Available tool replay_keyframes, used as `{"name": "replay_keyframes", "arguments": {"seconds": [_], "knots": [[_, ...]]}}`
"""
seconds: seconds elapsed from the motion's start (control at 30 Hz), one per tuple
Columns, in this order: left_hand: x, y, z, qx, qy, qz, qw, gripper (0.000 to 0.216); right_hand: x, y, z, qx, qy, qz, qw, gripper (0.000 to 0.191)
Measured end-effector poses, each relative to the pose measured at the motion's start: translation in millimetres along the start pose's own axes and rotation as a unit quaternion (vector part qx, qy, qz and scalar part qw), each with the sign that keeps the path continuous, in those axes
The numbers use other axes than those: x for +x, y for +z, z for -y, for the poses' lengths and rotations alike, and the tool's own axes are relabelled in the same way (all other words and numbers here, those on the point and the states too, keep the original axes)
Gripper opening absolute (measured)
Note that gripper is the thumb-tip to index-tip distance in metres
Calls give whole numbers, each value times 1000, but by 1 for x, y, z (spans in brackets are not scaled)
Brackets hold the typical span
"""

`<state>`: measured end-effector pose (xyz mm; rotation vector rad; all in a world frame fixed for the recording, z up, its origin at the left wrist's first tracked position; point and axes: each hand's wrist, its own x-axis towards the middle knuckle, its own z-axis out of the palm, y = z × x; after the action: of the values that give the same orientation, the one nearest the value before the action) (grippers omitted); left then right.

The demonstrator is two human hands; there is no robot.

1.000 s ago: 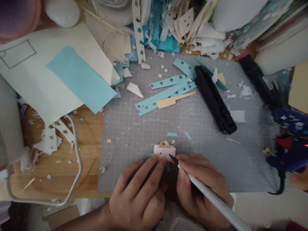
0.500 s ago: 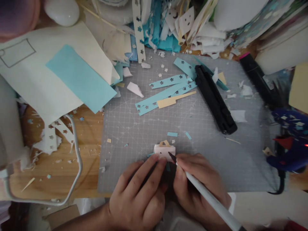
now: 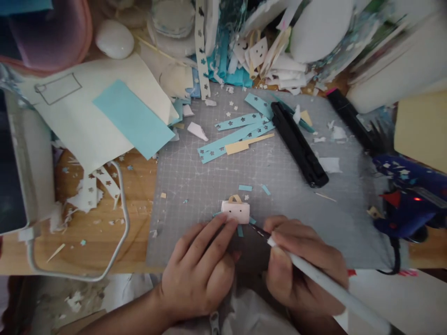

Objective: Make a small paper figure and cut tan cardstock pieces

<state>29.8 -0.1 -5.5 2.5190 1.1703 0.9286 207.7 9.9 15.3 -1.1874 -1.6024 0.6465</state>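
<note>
A small white paper piece (image 3: 236, 215) with two black dots and a tan paper loop on top lies on the grey cutting mat (image 3: 195, 186). Thin blue paper strips stick out from its sides and bottom. My left hand (image 3: 202, 267) rests with its fingers stretched out, two fingertips pressing on the lower left of the piece. In my right hand (image 3: 307, 265) is a white pen (image 3: 321, 281), closed between thumb and fingers. Its dark tip sits just right of the piece's lower corner, apart from the dots.
Punched blue strips (image 3: 233, 139) and a black stapler-like tool (image 3: 298, 144) lie farther back on the mat. A blue glue gun (image 3: 408, 195) stands right, with a red light. White paper and a blue sheet (image 3: 134, 118), a grey cable (image 3: 122, 223) and scraps lie left.
My right hand has drawn the pen away from the paper piece, to the right and down. A second black dot now shows where the tip was. My left fingers stay on the piece.
</note>
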Motion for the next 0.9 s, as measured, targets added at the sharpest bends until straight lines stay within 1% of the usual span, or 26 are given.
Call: {"name": "replay_keyframes", "arguments": {"seconds": [0.03, 0.1, 0.17, 0.23, 0.3, 0.37, 0.43, 0.5, 0.6, 0.67, 0.9], "knots": [[-1, 0, 0, 0, 1, -2, 1000, 20, 1, 4, -2, 11, -20, -7, 1000, 28], [-3, 1, 0, -2, 3, -9, 1000, 20, 0, 9, -4, 17, -41, -1, 999, 29], [-5, 2, -1, -2, 6, -15, 1000, 19, -2, 11, -5, 6, -40, 15, 999, 31], [-6, 3, -1, 2, 11, -19, 1000, 18, -5, 10, -4, 4, -40, 6, 999, 33], [-8, 3, -1, 4, 14, -19, 1000, 18, -7, 10, -2, 6, -27, -24, 999, 34], [-8, 4, -1, 4, 14, -18, 1000, 19, -8, 10, 2, 8, 8, -61, 998, 34], [-8, 3, -1, 1, 14, -16, 1000, 20, -8, 11, 5, 12, 44, -77, 996, 36], [-7, 2, -1, -3, 15, -13, 1000, 20, -8, 13, 7, 20, 47, -60, 997, 38], [-6, 2, 1, -11, 22, -17, 1000, 20, -8, 16, 5, 8, 7, -14, 1000, 38], [-6, 1, 2, -17, 26, -20, 999, 20, -9, 19, 2, -9, -4, 4, 1000, 37], [-7, 2, 2, -40, 24, -20, 999, 21, -13, 23, 2, -71, 10, 9, 997, 32]]}}
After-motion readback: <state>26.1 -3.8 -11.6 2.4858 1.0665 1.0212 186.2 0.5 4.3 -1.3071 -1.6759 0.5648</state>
